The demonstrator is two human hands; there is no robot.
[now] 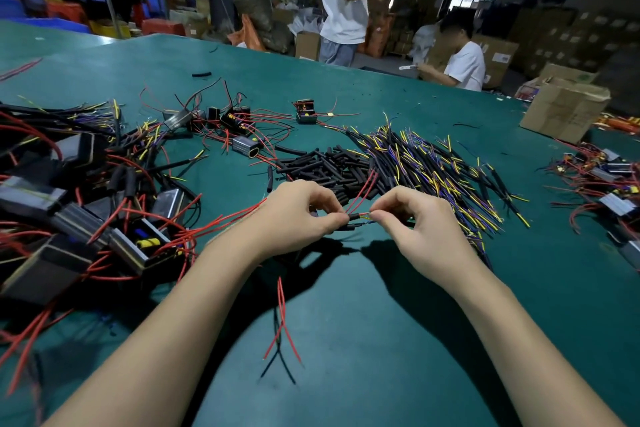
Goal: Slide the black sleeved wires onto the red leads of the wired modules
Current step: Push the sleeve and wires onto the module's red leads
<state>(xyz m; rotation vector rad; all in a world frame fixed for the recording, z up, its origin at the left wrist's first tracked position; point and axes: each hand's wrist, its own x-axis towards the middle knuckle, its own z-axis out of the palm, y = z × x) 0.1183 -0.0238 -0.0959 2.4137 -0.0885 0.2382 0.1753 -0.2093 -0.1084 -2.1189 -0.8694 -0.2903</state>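
My left hand [298,217] pinches a short black sleeve [352,217] together with red leads [360,196] that rise up and away from it. My right hand [410,218] pinches the thin yellow and blue wire ends [366,217] that stick out of that sleeve. The two hands meet just above the green table [346,322]. Behind them lies a heap of black sleeves [322,166] and a spread of black sleeved wires with yellow and purple tips [433,163]. Wired modules with red leads [86,218] are piled at the left.
More modules [239,121] lie mid-table and others [609,180] at the right edge. A cardboard box [564,107] stands at the far right. Loose red and black wires [282,333] lie near me. Two people [346,0] are beyond the table.
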